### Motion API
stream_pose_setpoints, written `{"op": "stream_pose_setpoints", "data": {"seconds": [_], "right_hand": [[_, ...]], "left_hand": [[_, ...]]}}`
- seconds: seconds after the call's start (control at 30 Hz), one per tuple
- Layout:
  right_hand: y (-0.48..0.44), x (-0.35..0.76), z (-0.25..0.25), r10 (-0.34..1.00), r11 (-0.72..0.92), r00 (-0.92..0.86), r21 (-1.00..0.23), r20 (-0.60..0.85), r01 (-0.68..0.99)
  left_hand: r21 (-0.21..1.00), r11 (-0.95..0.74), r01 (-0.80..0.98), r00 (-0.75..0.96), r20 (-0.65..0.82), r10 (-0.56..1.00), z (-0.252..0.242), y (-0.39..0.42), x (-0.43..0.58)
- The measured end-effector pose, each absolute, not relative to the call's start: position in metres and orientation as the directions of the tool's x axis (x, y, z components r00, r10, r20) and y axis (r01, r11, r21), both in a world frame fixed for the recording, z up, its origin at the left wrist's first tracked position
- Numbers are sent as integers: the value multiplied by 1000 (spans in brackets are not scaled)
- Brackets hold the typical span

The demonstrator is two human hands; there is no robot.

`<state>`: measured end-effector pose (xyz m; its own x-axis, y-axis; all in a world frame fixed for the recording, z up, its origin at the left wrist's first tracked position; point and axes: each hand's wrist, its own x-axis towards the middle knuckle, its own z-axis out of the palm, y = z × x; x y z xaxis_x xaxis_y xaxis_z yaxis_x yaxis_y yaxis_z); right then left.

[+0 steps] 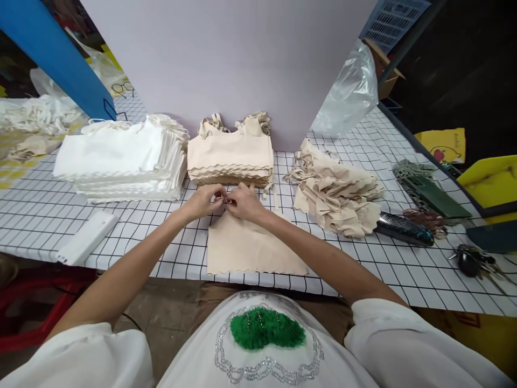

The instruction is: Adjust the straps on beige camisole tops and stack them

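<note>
A beige bra-style top (250, 250) with a wavy hem lies on the table in front of me, hem towards my body. At its far end, my left hand (205, 201) is closed in a pinch. Close beside it, my right hand (244, 202) pinches the same upper end of the top, fingertips nearly touching the left ones. The small part between the fingertips is too hidden to make out. Just beyond both hands stands a neat stack of folded beige tops (230, 153) with straps on it.
A stack of white tops (117, 151) stands at left, behind a white power bank-like box (86, 237). To the right lie a loose heap of beige tops (337, 194), a dark patterned object (404, 229), a green phone (438, 196) and keys (474, 261). A pale panel (230, 64) rises behind.
</note>
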<state>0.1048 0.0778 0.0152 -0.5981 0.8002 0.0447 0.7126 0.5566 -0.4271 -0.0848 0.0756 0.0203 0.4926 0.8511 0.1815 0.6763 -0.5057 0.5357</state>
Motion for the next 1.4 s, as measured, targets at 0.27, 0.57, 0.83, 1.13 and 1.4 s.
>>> {"op": "stream_pose_setpoints", "data": {"seconds": [0.27, 0.57, 0.83, 1.13, 1.4], "right_hand": [[79, 108, -7, 809, 577, -540, -490, 232, 653], [80, 110, -21, 809, 581, -494, -558, 319, 592], [62, 99, 18, 664, 380, -731, -913, 156, 149], [59, 113, 28, 754, 325, -641, -929, 144, 174], [52, 121, 25, 818, 369, -512, -922, 261, 119]], "left_hand": [[783, 46, 621, 335, -318, 887, 39, 40, -117], [849, 425, 313, 188, -494, 849, 50, -19, -145], [912, 355, 207, 189, -393, 900, 59, -21, -117], [946, 321, 35, 150, -323, 934, 52, -3, -86], [956, 290, -46, 74, -287, 955, 42, 0, -64]]}}
